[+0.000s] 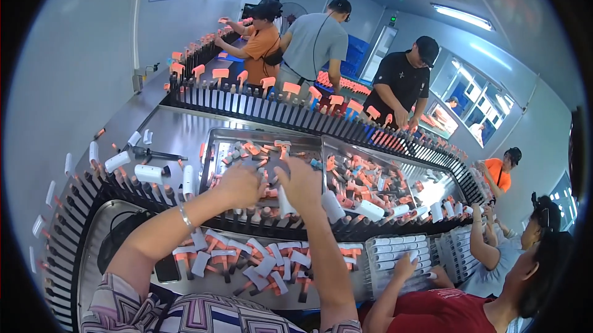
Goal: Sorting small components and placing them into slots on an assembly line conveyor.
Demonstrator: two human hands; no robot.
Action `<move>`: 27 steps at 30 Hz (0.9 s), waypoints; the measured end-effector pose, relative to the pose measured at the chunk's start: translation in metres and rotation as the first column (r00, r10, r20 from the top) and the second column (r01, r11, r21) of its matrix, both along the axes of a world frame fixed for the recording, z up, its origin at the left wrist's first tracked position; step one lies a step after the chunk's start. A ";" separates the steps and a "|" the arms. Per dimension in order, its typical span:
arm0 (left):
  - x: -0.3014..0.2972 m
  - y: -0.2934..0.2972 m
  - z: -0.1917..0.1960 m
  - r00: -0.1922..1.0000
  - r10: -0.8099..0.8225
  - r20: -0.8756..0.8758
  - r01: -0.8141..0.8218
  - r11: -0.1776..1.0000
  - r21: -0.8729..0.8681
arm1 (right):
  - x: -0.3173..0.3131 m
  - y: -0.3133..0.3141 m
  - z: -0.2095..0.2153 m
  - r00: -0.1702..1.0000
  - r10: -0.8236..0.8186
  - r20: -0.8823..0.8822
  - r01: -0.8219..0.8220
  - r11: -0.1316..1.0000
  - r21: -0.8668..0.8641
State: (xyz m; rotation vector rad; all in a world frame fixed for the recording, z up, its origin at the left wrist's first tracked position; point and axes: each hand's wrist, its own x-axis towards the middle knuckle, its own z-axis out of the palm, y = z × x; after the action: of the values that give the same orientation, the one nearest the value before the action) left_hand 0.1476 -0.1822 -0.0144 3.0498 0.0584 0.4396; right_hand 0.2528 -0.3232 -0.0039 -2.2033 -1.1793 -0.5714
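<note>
My left hand (239,186) reaches over the near run of a looping belt of black posts, with fingers bent and blurred, so what they hold cannot be told. Beside it my right hand (301,185) has thumb and forefinger apart, with no held thing visible. A white curved piece (285,202) stands right by that palm, seemingly on the belt. Beyond the fingertips lies an orange-pink T-shaped piece (282,146) in a metal tray (213,141) of loose pink pieces. Nearest me, several white-topped pink T-shaped pieces (265,266) lie piled on a metal surface.
A second bin of pink pieces (370,178) adjoins the tray. The post belt (247,104) curves around both, carrying pink heads on its far side. A co-worker in red (432,311) handles a clear tray of white pieces (398,253) at my right. Other people stand across the belt.
</note>
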 end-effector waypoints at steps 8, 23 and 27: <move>0.039 -0.058 0.073 0.849 -0.179 0.496 0.233 0.971 -0.049 | 0.044 -0.068 0.102 0.938 -0.286 0.197 0.245 0.947 0.208; 0.059 -0.039 -0.007 0.968 -0.066 -0.242 0.124 0.965 0.230 | 0.074 -0.016 -0.052 0.993 -0.112 0.033 0.116 0.940 -0.321; 0.033 -0.014 -0.018 0.996 0.045 -0.075 -0.041 0.998 0.049 | 0.039 0.001 -0.037 0.999 -0.054 0.008 0.054 0.963 -0.263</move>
State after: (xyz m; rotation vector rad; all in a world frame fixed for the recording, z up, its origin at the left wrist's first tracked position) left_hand 0.1810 -0.1960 -0.0322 3.1166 0.1190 0.3325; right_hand 0.2914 -0.3222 -0.0404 -2.4646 -1.2605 -0.4589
